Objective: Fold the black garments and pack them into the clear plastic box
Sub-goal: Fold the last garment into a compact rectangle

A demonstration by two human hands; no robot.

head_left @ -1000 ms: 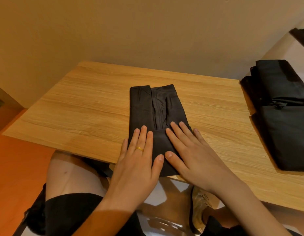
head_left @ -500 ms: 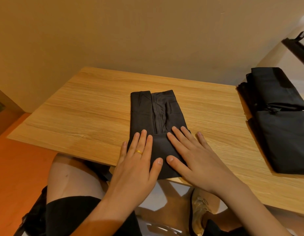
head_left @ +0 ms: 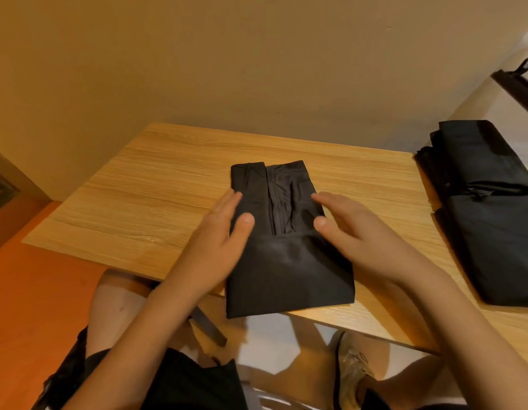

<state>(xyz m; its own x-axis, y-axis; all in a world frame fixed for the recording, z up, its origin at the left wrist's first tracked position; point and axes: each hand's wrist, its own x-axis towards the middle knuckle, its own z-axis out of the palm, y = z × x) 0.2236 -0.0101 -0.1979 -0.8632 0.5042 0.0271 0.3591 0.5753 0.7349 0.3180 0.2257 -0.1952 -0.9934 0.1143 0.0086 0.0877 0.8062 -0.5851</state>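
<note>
Fingers point(head_left: 227, 204) blurry beside folded black garment point(head_left: 286, 261)

Folded garment point(head_left: 286, 255) on table point(head_left: 156, 202) centre, garment stack point(head_left: 493, 232) far right

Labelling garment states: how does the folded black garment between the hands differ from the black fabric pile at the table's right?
The folded black garment lies on the wooden table between left hand and right hand; black fabric pile sits right, untouched. Garment is one narrow bundle; pile is wider, seemingly two bundles. Both black folded cloth.
</note>
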